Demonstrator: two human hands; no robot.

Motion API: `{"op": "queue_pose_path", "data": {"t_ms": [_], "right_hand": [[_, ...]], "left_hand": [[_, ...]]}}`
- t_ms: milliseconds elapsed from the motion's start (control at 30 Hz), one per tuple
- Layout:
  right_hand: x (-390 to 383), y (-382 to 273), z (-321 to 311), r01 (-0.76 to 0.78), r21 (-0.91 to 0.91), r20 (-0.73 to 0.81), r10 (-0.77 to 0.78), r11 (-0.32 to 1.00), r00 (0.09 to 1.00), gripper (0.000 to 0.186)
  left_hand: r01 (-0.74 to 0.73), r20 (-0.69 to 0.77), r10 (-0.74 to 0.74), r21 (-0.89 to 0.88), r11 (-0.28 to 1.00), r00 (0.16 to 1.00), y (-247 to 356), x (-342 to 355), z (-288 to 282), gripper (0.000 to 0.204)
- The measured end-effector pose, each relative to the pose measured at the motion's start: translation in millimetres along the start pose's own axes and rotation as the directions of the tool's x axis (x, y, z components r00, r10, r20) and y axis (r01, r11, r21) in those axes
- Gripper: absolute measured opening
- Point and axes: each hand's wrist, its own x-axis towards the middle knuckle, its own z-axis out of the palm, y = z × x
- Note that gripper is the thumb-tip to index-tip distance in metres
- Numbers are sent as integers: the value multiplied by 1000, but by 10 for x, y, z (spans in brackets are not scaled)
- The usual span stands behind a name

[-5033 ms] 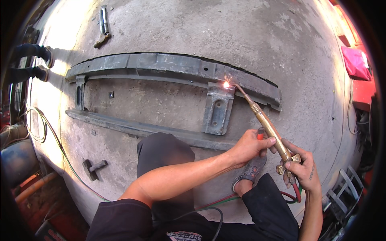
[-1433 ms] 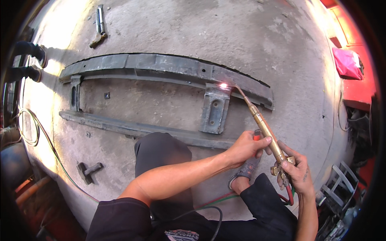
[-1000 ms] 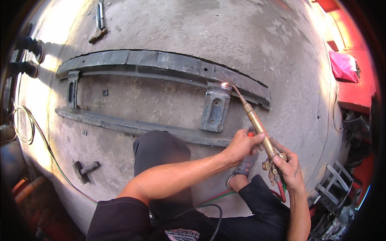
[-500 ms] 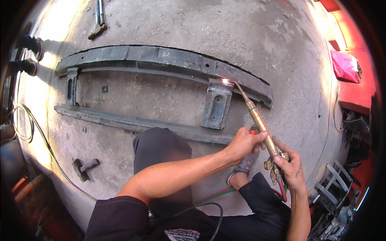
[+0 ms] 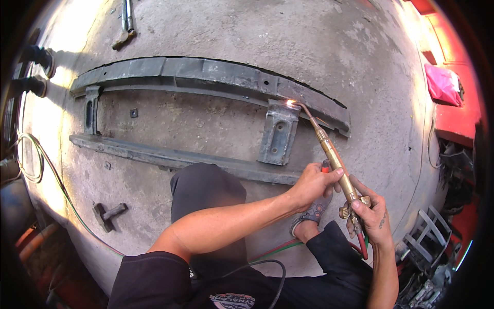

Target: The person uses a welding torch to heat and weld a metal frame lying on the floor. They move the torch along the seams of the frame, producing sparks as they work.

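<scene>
Left hand (image 5: 313, 184) closed on the torch (image 5: 333, 157) and an orange stick (image 5: 325, 167); right hand (image 5: 378, 219) gripping the torch by its valves (image 5: 343, 211). Torch tip at a glowing spot (image 5: 291, 102) where bracket (image 5: 278, 138) meets beam (image 5: 195, 72). Hammer (image 5: 105, 215) on floor (image 5: 247, 38), left.

The sparks of five seconds ago have dwindled to a small orange glow (image 5: 291, 103) on the bracket (image 5: 278, 139). The right hand (image 5: 371, 216) has swung slightly toward 9 o'clock, turning the torch (image 5: 334, 155) nearer 12. The long-handled tool (image 5: 123, 38), toward 11, now runs out of view.
</scene>
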Motion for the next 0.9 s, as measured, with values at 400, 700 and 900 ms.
{"op": "queue_pose_path", "data": {"t_ms": [400, 700, 900], "right_hand": [[-1, 36, -48, 1, -59, -18, -2, 998, 1000, 75], [8, 28, -71, -2, -59, -11, 2, 998, 1000, 73], [13, 3, -60, -13, -67, -7, 12, 998, 1000, 69]], "left_hand": [[6, 15, -6, 24, 1000, 1000, 32, -6, 20, 23], [13, 11, -14, 27, 1000, 1000, 43, -5, 25, 24], [6, 12, -7, 16, 1000, 1000, 33, 1, 14, 22]]}}
